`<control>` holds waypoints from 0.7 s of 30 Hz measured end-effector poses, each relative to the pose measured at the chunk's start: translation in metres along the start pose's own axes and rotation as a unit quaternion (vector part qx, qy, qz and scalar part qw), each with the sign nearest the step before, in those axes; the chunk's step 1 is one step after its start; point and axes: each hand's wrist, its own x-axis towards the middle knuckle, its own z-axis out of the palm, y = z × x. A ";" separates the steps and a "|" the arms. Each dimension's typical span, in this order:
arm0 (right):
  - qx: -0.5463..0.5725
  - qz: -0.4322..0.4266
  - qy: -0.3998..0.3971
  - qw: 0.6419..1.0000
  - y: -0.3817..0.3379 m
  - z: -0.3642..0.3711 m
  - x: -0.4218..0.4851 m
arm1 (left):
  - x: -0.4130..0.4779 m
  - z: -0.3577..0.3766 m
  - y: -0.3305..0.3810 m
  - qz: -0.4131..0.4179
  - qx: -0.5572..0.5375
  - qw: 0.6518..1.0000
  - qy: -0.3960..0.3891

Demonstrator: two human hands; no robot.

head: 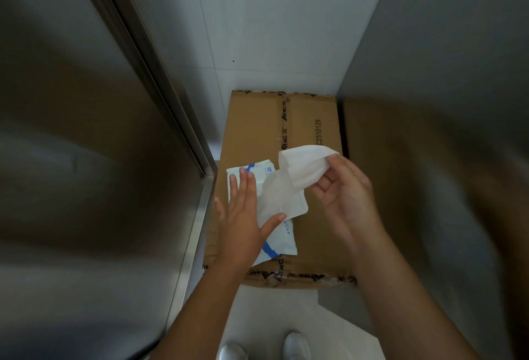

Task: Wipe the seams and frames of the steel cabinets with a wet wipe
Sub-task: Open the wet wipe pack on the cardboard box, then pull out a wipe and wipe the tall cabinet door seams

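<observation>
A white wet wipe [297, 170] hangs partly unfolded above a white and blue wipe pack [282, 241]. My right hand [346, 196] pinches the wipe's upper right end between thumb and fingers. My left hand [243, 216] lies flat with fingers spread on the pack, its thumb touching the wipe's lower edge. The pack rests on a cardboard box [257, 130]. A steel cabinet [86, 159] with a vertical seam and frame edge [160, 96] fills the left side. Another steel cabinet [443, 102] stands on the right.
The cardboard box sits on the pale floor [272, 311] in the narrow gap between the two cabinets, against a white tiled wall [272, 30]. My two white shoes [296, 345] show at the bottom edge.
</observation>
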 end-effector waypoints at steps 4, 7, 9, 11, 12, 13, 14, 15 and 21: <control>-0.005 -0.004 -0.024 1.000 -0.006 0.005 -0.002 | 0.001 -0.030 0.006 0.048 -0.113 0.992 0.029; -0.017 0.001 -0.046 0.999 -0.008 0.009 -0.003 | 0.000 -0.049 0.015 0.028 -0.192 0.981 -0.009; -0.028 0.010 -0.072 0.997 -0.007 0.012 -0.005 | -0.002 -0.056 0.019 0.022 -0.215 0.976 -0.038; -0.037 0.021 -0.090 0.995 -0.005 0.016 -0.007 | -0.004 -0.059 0.020 0.023 -0.242 0.969 -0.040; -0.041 0.025 -0.094 0.994 -0.004 0.018 -0.007 | -0.005 -0.060 0.019 0.021 -0.261 0.964 -0.036; -0.043 0.028 -0.096 0.994 -0.003 0.020 -0.007 | -0.008 -0.060 0.019 0.017 -0.287 0.957 -0.033; -0.044 0.028 -0.099 0.994 -0.003 0.021 -0.008 | -0.009 -0.060 0.019 0.015 -0.312 0.949 -0.027; -0.046 0.028 -0.105 0.993 -0.002 0.023 -0.009 | -0.011 -0.060 0.019 0.011 -0.330 0.944 -0.021; -0.091 0.019 -0.080 0.992 0.008 0.028 -0.009 | -0.023 -0.064 0.016 -0.022 -0.377 0.925 0.037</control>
